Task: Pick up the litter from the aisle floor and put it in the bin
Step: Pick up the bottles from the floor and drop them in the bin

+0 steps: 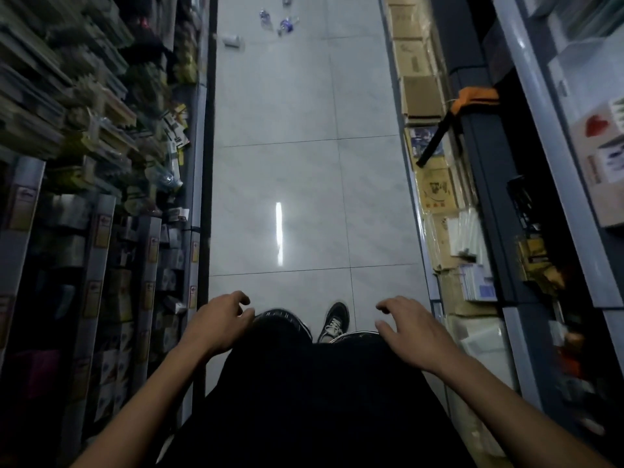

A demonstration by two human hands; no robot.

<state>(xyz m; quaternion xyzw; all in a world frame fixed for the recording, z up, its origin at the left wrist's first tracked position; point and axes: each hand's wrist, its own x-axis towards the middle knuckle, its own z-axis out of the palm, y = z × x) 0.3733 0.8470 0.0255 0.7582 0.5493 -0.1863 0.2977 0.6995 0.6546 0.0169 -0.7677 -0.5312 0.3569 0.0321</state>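
Head view: looks down a narrow shop aisle, with both forearms reaching forward over dark trousers and one shoe (334,320) on the pale floor tiles (304,96).
Left hand: the left hand (216,324) hangs in front of the body with its fingers loosely curled; it holds nothing.
Right hand: the right hand (410,332) is level with the left hand and well apart from it, palm down, fingers spread and slightly bent; it holds nothing either.
Litter: well ahead of both hands, at the far end of the aisle. A pale can or cup (232,41) lies on its side far ahead of the left hand, close to the shelf base. Two clear bottles (278,22) with blue labels lie just beyond it, nearer the middle of the aisle.
Handling: the bottles look empty, so probably light, thin-walled and easy to crush. They are round and may roll at a touch. A grip around the middle or at the neck should serve. The pale piece is too blurred to judge.
Bin: not in sight.
Beside the hands: packed shelves (101,163) outside the left hand, stacked cardboard boxes (418,65) outside and ahead of the right hand.
Stage: by my reading, the approach. Nothing has been picked up yet.
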